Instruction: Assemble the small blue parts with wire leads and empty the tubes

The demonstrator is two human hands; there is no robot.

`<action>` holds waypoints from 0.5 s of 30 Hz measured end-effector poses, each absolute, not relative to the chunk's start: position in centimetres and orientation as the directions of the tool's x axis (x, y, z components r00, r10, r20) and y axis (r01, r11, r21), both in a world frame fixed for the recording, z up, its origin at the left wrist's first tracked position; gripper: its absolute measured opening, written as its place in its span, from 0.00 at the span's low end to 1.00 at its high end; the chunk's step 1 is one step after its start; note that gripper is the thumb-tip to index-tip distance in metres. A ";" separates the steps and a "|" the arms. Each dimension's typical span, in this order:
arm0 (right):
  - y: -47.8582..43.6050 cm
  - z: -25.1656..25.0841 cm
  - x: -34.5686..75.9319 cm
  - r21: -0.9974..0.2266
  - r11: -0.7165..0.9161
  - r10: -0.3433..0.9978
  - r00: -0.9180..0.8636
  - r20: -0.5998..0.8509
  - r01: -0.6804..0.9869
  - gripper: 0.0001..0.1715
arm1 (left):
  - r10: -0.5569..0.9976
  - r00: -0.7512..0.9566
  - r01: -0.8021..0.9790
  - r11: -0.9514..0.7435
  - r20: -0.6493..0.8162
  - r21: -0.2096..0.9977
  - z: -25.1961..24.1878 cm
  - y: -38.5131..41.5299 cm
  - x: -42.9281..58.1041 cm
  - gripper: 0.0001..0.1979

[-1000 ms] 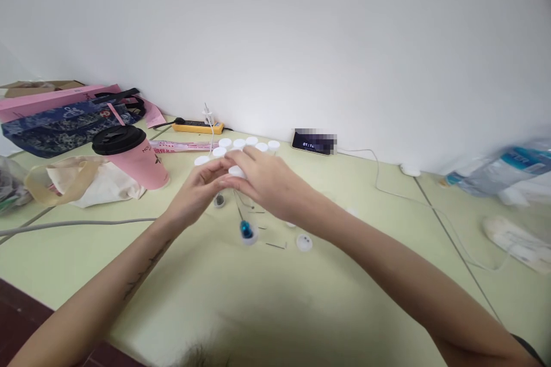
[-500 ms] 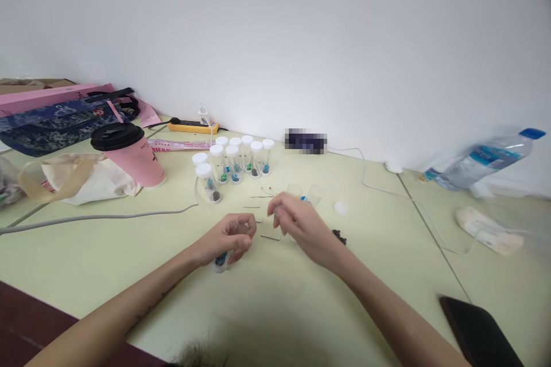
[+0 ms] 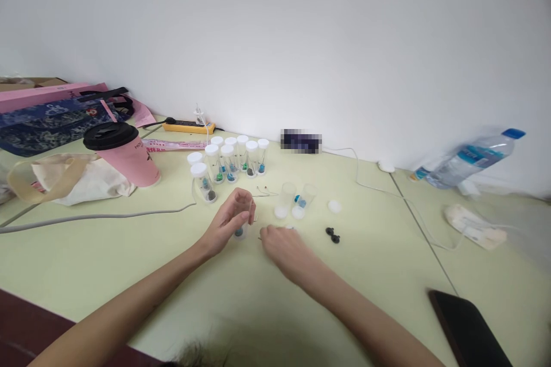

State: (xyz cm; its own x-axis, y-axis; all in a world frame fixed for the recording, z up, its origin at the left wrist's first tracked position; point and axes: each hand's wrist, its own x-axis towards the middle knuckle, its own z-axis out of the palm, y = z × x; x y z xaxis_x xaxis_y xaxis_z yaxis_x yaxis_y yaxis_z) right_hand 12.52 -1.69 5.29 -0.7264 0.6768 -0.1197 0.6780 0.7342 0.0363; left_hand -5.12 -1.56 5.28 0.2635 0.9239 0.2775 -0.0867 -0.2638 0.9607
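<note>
My left hand (image 3: 230, 219) is wrapped around a clear plastic vial (image 3: 240, 233) with a blue piece at its bottom; the fingers cover much of the vial. To its right, my right hand (image 3: 284, 246) is low over the table with its fingers pinched together. The end of a thin bent metal rod (image 3: 260, 238) pokes out at those fingertips, and the rest is hidden. Beyond the right hand stand two uncapped vials (image 3: 284, 200), with blue pieces (image 3: 301, 202) by the right one. Thin wires with small coloured tips (image 3: 262, 189) lie behind my hands.
Several white-capped vials (image 3: 228, 163) stand at the back left. A white cap (image 3: 334, 206) and two small black parts (image 3: 332, 235) lie to the right. A pink cup (image 3: 129, 160), a phone (image 3: 469, 327), a water bottle (image 3: 473, 157) and a grey cable (image 3: 107, 216) surround the area.
My right hand has come down to the table, onto the bent metal rod. My left hand has moved slightly up with the vial, now more upright. The view has shifted slightly.
</note>
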 end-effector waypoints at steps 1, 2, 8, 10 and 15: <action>-1.3 6.1 13.1 -0.075 0.702 0.701 -0.706 -0.097 0.708 0.09 | 0.916 0.268 -0.095 -0.282 0.298 0.955 5.0 -1.7 -5.2 0.10; -1.0 7.0 13.6 -0.214 0.640 0.746 -0.664 -0.057 0.738 0.08 | 0.910 0.276 -0.091 -0.295 0.308 0.951 4.7 -1.8 -5.2 0.10; -1.0 11.6 15.4 -0.890 0.325 0.887 -0.429 0.169 0.321 0.07 | 0.877 0.410 0.074 -0.305 0.249 0.950 4.9 -3.0 -4.4 0.12; -1.7 11.9 15.1 -0.915 0.326 0.881 -0.428 0.201 0.239 0.07 | 0.857 0.450 0.106 -0.329 0.250 0.938 5.1 -3.3 -4.1 0.12; -2.2 11.6 14.3 -0.795 0.516 0.805 -0.498 0.323 0.318 0.06 | 0.829 0.484 0.124 -0.380 0.278 0.917 5.2 -3.6 -3.9 0.12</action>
State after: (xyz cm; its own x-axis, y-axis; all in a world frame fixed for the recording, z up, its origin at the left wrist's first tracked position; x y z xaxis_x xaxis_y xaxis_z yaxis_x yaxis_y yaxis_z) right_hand 14.30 -2.18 11.62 -0.4981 0.8046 0.3232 0.3176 0.5161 -0.7955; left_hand -3.92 -3.60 5.20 0.4844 0.8294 0.2782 0.1242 -0.3800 0.9166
